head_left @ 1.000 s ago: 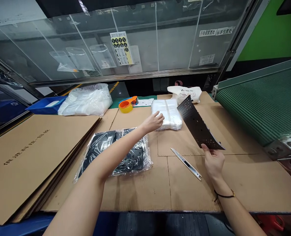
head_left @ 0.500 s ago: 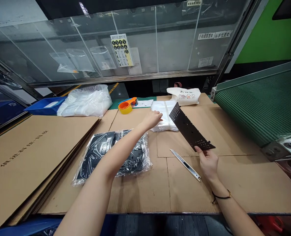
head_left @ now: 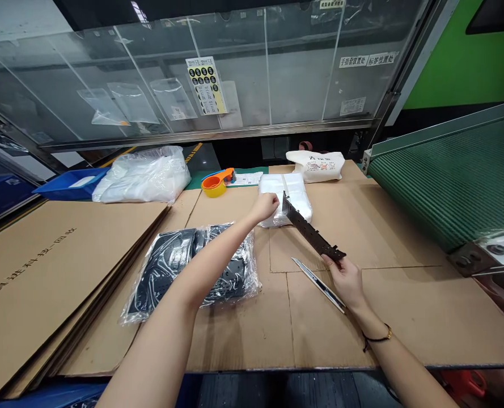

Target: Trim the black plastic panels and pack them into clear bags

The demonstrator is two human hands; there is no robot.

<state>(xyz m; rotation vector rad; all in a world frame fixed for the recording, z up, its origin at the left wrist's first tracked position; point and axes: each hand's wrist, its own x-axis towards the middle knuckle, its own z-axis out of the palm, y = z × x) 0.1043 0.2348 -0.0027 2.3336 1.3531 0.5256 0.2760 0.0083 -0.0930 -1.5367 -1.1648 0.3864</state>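
Past the far edge of my table (head_left: pixel 320 367) stands a clear partition (head_left: pixel 277 68), with a green wall (head_left: pixel 460 56) and a green belt conveyor (head_left: pixel 443 181) off to the right.

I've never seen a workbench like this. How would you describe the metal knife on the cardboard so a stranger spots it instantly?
Find the green conveyor belt on the right, then look left along the cardboard-covered bench to the person's right hand, which holds a black perforated panel. Right beside that hand lies a slim steel utility knife, running diagonally, the only bright metal tool on the cardboard.
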